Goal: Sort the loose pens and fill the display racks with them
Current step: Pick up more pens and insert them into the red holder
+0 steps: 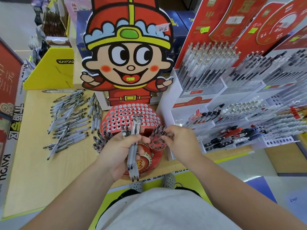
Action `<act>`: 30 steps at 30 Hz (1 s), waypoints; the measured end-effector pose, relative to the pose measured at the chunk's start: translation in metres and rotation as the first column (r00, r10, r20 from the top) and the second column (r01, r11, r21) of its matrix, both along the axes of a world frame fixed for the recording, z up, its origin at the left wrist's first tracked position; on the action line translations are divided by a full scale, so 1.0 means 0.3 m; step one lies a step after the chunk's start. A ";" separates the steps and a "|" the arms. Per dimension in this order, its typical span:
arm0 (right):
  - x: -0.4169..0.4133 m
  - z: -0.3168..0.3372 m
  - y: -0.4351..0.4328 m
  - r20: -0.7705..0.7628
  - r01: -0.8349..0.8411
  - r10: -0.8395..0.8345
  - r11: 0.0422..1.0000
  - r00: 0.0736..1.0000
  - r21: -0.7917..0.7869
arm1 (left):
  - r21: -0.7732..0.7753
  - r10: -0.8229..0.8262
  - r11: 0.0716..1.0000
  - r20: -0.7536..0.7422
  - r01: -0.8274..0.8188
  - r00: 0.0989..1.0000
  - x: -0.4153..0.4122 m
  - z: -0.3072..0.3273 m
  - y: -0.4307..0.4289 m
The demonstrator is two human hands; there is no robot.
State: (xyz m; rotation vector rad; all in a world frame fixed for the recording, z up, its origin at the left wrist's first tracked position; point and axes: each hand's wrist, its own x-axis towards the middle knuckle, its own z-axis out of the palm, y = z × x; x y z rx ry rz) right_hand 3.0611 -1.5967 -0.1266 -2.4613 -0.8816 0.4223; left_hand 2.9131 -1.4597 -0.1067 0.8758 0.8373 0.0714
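Note:
A red cartoon-figure display rack (131,113) stands on the table, its perforated top full of empty round holes. Pens fill the holes along its lower left rim (101,138) and its small right lobe (157,138). My left hand (119,151) grips a bundle of clear-and-grey pens (133,146) in front of the rack, tips pointing down toward me. My right hand (181,140) is at the right lobe, its fingertips on the pens standing there. A heap of loose pens (69,117) lies on the wooden table (41,180) to the left.
White tiered racks (216,97) packed with pens stand to the right under red signs (232,22). A yellow box (49,70) sits behind the loose pens. Red cartons (10,90) line the left edge.

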 end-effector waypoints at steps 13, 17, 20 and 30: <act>-0.016 0.107 0.010 0.041 0.000 -0.006 0.989 0.999 0.150 | 0.057 -0.122 0.991 0.024 0.121 0.992 -0.008 0.031 0.008; -0.027 0.187 0.055 -0.485 0.182 -0.006 0.931 0.875 0.316 | 0.066 -0.185 0.981 0.075 0.180 0.980 0.002 0.040 0.004; -0.022 0.213 0.065 -0.681 0.246 0.055 0.909 0.730 0.337 | 0.055 -0.210 0.977 0.126 0.205 0.969 0.006 0.053 0.005; 0.005 0.224 0.046 -0.770 0.236 0.123 0.911 0.627 0.338 | -0.007 -0.211 0.977 0.149 0.215 0.966 0.008 0.068 0.012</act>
